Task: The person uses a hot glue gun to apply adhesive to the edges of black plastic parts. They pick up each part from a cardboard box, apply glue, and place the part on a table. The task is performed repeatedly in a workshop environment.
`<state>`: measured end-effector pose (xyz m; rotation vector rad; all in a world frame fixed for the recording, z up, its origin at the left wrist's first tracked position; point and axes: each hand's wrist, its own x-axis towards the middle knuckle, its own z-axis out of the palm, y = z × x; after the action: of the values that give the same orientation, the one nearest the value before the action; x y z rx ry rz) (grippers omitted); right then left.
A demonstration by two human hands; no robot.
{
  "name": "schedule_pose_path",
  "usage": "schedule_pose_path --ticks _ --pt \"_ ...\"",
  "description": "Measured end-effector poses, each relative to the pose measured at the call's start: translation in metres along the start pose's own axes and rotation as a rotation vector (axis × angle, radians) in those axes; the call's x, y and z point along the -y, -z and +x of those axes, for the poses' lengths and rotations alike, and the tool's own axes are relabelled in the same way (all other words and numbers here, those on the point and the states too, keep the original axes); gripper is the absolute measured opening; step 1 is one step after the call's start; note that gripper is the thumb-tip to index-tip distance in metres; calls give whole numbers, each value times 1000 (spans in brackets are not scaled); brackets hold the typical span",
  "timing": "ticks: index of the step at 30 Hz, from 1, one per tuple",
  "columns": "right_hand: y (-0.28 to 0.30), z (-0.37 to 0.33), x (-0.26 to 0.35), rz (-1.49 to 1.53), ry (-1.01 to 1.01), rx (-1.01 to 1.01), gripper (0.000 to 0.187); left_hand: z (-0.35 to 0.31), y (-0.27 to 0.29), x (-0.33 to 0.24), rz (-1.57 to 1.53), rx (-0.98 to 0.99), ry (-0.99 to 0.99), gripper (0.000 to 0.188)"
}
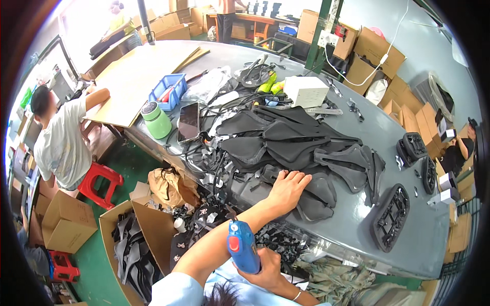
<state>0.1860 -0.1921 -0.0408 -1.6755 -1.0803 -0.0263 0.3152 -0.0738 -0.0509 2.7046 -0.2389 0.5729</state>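
Note:
My left hand (291, 191) rests palm down on a black, saddle-shaped padded piece (319, 196) near the table's front edge, its fingers stretched out. In front of my body, my right hand (268, 268) is wrapped round a blue handheld power tool (244, 249) with a red button. A dark narrow tip sticks out at the tool's far end, away from the padded pieces. Beyond my left hand lies a loose pile of similar black padded pieces (286, 135). The underside of the piece beneath my palm is hidden.
A phone (189, 122), a green bottle (155, 120), a blue bin (168, 91) and a white box-shaped device (306, 92) stand behind the pile. Black moulded parts (389, 217) lie at right. An open carton (145, 229) holds black scraps. A person (64, 135) works at left.

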Motion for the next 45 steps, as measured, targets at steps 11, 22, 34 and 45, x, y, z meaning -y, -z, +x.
schedule_pose_path --ticks 11,22,34,45 --pt "-7 -1 -2 43 -105 -20 42 -20 23 5 -61 208 191 52" --pt "-1 -1 0 171 -338 -201 37 -142 122 44 -1385 63 827 23" --pt "-10 72 18 375 -586 16 42 -257 143 12 -2157 -348 781 51" --pt "-51 38 60 -18 -249 397 49 -242 168 -13 -1292 -1173 540 91"
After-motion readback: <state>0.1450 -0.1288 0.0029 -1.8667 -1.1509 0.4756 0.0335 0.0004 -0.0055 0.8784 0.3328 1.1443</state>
